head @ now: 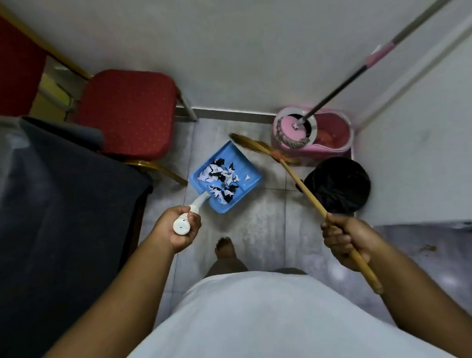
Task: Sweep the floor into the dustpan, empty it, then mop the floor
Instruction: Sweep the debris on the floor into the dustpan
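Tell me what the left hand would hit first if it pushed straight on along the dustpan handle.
Likely the tiled floor: the left hand points down its white handle, carrying the blue dustpan ahead of it. Beyond stands the red chair; depth is unclear.

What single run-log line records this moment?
stage: sweeping done, emptying next | left hand: grips dustpan handle | dustpan: holds paper scraps | right hand: grips broom | mop: in bucket

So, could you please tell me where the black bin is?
In the head view, the black bin sits right of centre on the floor, just nearer than the pink mop bucket, behind the broom handle.
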A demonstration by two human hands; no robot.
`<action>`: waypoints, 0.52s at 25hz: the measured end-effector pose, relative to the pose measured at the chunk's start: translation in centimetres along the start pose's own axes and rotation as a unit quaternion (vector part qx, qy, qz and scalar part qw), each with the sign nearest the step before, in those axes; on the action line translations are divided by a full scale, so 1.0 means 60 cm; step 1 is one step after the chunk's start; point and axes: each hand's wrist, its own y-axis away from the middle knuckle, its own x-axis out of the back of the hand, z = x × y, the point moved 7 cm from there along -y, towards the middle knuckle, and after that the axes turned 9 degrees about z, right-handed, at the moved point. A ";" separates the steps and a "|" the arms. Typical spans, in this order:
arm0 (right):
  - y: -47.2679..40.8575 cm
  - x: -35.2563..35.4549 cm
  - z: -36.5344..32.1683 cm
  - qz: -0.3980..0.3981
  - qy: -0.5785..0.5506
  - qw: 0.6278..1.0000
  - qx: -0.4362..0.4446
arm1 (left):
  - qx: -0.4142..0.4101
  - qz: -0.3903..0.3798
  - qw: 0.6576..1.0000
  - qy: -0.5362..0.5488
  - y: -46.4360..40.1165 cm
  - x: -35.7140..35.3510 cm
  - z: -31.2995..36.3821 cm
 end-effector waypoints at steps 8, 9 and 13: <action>0.062 0.065 0.145 0.001 -0.166 0.984 0.056 | 0.001 -0.023 0.990 -0.136 0.008 -0.081 0.008; 0.073 0.075 0.176 0.004 -0.183 0.981 0.063 | 0.001 -0.026 0.988 -0.151 0.016 -0.085 0.002; 0.112 0.112 0.302 0.009 -0.278 0.956 0.094 | -0.008 -0.048 0.976 -0.213 0.058 -0.095 -0.022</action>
